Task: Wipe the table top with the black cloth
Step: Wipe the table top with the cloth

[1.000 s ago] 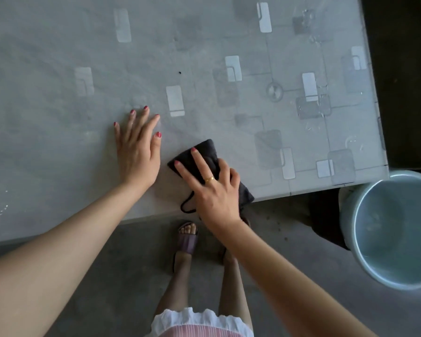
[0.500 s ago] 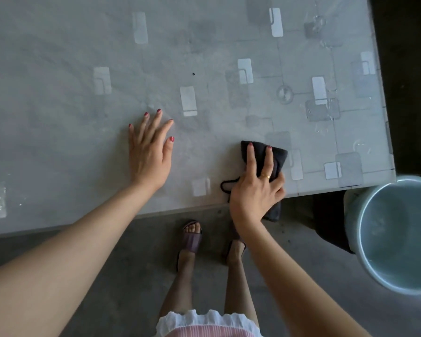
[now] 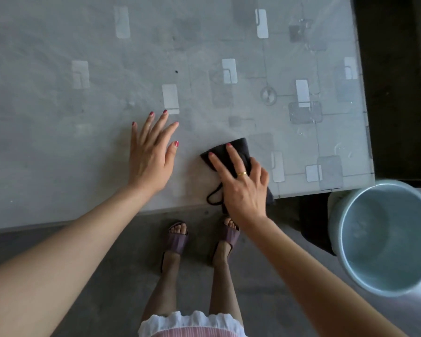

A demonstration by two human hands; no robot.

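Observation:
The table top (image 3: 58, 117) is grey with a pattern of pale rectangles under a glossy cover. Near its front edge lies the black cloth (image 3: 240, 148), partly hanging over the edge, a thin loop trailing at its left. My right hand (image 3: 243, 186) presses flat on the cloth with fingers spread, pointing up-left. My left hand (image 3: 151, 154) rests flat on the bare table to the left of the cloth, fingers apart, holding nothing.
A pale blue bucket (image 3: 365, 276) stands on the floor at the right, below the table's front right corner. My feet in purple sandals (image 3: 178, 239) stand on the grey floor just in front of the table edge. Dark floor lies past the table's right edge.
My right hand has slid the cloth back to the left along the front edge after a sweep to the right. My left hand has stayed flat in place.

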